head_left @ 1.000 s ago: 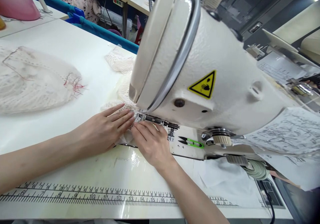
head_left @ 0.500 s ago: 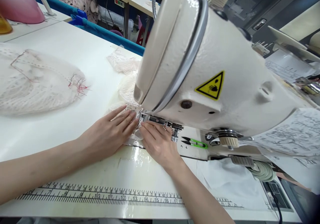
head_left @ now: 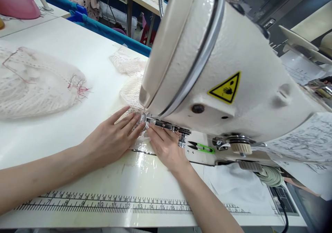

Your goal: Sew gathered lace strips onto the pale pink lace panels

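Both hands lie flat, holding nothing: left hand (head_left: 114,139) and right hand (head_left: 166,144) press the lace (head_left: 132,91). Keep fingertips away from the needle.

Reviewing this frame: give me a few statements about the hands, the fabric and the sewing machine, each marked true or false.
1. Both hands lie flat on the lace fabric under the sewing machine. True.
2. The right hand holds the green thread snips. False: the snips lie on the machine bed, apart from the hand.
3. A printed ruler runs along the near edge of the table. True.
4. The left hand is lifting the fabric pile at the far left. False: that pile lies untouched.
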Demonstrator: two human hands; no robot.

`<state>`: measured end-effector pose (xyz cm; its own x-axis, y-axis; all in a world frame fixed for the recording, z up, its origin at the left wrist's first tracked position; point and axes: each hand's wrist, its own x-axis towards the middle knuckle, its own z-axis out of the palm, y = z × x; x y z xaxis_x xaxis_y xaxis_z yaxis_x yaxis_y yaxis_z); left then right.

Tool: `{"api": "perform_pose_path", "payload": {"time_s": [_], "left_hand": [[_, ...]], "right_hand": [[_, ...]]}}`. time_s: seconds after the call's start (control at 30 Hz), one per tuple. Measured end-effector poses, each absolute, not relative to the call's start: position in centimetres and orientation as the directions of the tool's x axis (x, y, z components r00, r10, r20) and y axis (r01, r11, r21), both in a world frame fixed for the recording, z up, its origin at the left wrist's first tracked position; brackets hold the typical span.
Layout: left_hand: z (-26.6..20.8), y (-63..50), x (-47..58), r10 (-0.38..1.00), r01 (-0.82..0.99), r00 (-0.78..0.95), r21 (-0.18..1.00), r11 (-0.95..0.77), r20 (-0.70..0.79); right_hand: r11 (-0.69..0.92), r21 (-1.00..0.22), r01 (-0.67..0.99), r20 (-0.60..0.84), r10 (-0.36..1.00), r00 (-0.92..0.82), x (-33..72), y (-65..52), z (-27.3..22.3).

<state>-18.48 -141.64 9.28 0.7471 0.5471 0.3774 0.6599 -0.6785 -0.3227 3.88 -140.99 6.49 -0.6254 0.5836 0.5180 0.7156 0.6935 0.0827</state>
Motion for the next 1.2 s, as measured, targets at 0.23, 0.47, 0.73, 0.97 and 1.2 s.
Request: {"api": "perform_pose_path", "payload": {"time_s": [0.23, 0.47, 0.73, 0.97, 1.2], "left_hand": [[8.6, -141.4, -18.3, 0.566, 0.690, 0.712, -0.263, -0.675, 0.415], [8.5, -141.2, -18.4, 0.600, 0.707, 0.684, -0.171, -0.687, 0.416], [9.2, -141.2, -18.7, 0.466, 0.597, 0.743, -0.161, -0.786, 0.480], [9.7, -140.7, -18.5, 0.422, 0.594, 0.742, -0.220, -0.774, 0.521], [9.7, -140.9, -19.2, 0.503, 0.635, 0.745, -0.232, -0.737, 0.439]], "right_hand": [[0.698, 0.018, 0.716, 0.501, 0.613, -0.610, 4.4, -140.4, 6.4], [0.667, -0.010, 0.745, 0.489, 0.653, -0.578, 4.2, -140.2, 6.3], [0.723, 0.113, 0.681, 0.480, 0.560, -0.675, 4.4, -140.9, 6.3], [0.695, 0.170, 0.699, 0.492, 0.555, -0.671, 4.0, -140.9, 6.7], [0.672, 0.169, 0.721, 0.540, 0.549, -0.638, 3.4, -141.3, 7.1]]}}
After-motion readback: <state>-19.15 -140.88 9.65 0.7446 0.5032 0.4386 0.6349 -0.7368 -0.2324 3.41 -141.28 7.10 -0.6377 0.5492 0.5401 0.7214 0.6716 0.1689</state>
